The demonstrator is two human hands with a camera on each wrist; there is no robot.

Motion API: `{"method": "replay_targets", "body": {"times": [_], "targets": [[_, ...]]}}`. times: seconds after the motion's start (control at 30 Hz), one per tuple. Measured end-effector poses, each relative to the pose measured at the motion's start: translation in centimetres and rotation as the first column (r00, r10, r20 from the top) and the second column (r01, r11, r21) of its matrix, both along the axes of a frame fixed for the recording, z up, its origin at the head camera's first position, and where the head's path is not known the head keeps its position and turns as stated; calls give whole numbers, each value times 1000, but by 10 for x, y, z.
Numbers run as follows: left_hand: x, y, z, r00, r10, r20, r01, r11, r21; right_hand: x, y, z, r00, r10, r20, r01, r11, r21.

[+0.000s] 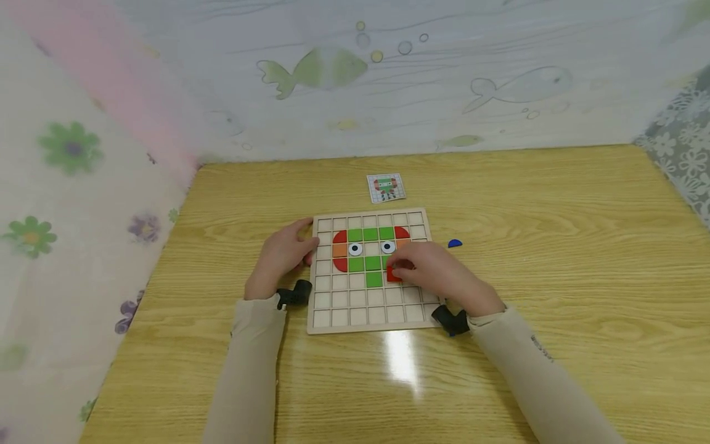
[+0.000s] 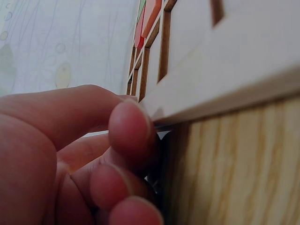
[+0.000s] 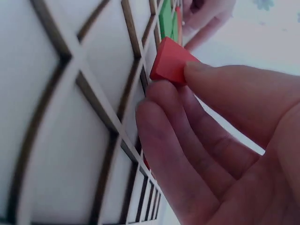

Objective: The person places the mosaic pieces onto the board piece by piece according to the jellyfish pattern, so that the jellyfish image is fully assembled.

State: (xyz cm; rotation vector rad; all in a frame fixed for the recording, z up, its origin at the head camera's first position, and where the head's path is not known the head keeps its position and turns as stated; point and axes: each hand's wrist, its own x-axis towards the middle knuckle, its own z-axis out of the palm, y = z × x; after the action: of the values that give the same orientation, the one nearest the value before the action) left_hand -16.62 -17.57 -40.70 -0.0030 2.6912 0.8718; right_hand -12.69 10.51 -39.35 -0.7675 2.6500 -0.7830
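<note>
A wooden grid board (image 1: pixel 339 316) lies on the table, with coloured tiles forming a face-like pattern. Between thumb and fingers, my right hand (image 1: pixel 438 269) pinches a red square tile (image 3: pixel 171 61), tilted against the grid just right of a lower green square tile (image 1: pixel 374 279). At the board's left edge, my left hand (image 1: pixel 283 251) holds the rim, its thumb on the frame and the other fingers (image 2: pixel 131 131) curled beside it. White discs with black dots (image 1: pixel 355 249) sit among green squares, with red rounded corner tiles (image 1: pixel 340 265) at the sides. My right hand hides some right-side tiles.
Behind the board lies a small picture card (image 1: pixel 386 187) showing a similar tile pattern. A blue half-round piece (image 1: pixel 455 243) is on the table (image 1: pixel 554 246) to the right. Patterned walls (image 1: pixel 416 117) border the table at the back and left.
</note>
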Motion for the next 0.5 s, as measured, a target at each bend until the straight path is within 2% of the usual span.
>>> {"method": "replay_targets", "body": {"times": [0.17,0.5], "targets": [[0,0,0,1000,1,2,-1,1000,1,2,-3,-2,1000,-19,13,19,1000,8],[-1,0,0,1000,2,8,-2,1000,-3,4,-8,-2,1000,-11,-15,11,999,30]]}}
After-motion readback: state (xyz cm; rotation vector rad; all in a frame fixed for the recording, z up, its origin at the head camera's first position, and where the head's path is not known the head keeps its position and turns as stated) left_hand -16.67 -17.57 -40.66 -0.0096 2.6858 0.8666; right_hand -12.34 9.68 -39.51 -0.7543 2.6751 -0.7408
